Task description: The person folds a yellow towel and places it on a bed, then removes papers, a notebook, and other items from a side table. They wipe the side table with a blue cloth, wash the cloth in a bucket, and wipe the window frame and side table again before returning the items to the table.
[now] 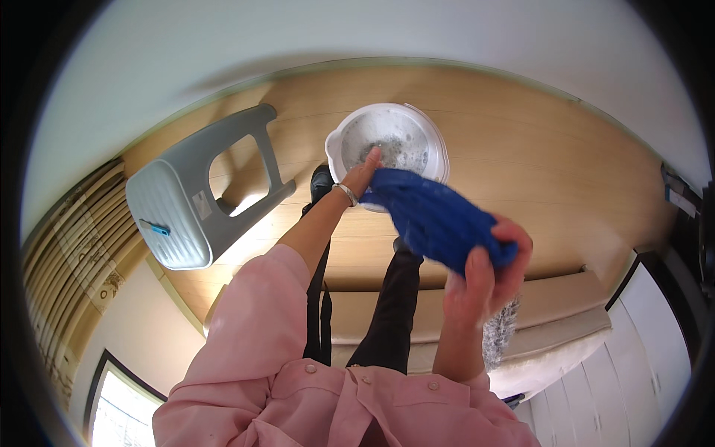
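A blue cloth (pixel 438 215) is stretched between my two hands, bunched toward its right end. My left hand (pixel 362 174), with a bracelet at the wrist, grips the cloth's left end over the near rim of a white bucket (pixel 333 146). Its thumb points toward the bucket's far side. Lower and to the right, my right hand (pixel 491 274) holds the gathered other end between thumb and fingers. Foamy, greyish water (pixel 399 139) fills the bucket, which stands on the wood-look floor. Part of the bucket's near side is hidden behind the cloth and hand.
A grey plastic stool (pixel 195 173) stands at the left, with a blue-handled scraper (pixel 156 228) on its top. Beyond the bucket runs a white wall (pixel 380 33). Patterned curtains (pixel 84 262) hang at far left. Behind me is a beige sofa (pixel 550 313) near white cabinets (pixel 609 385).
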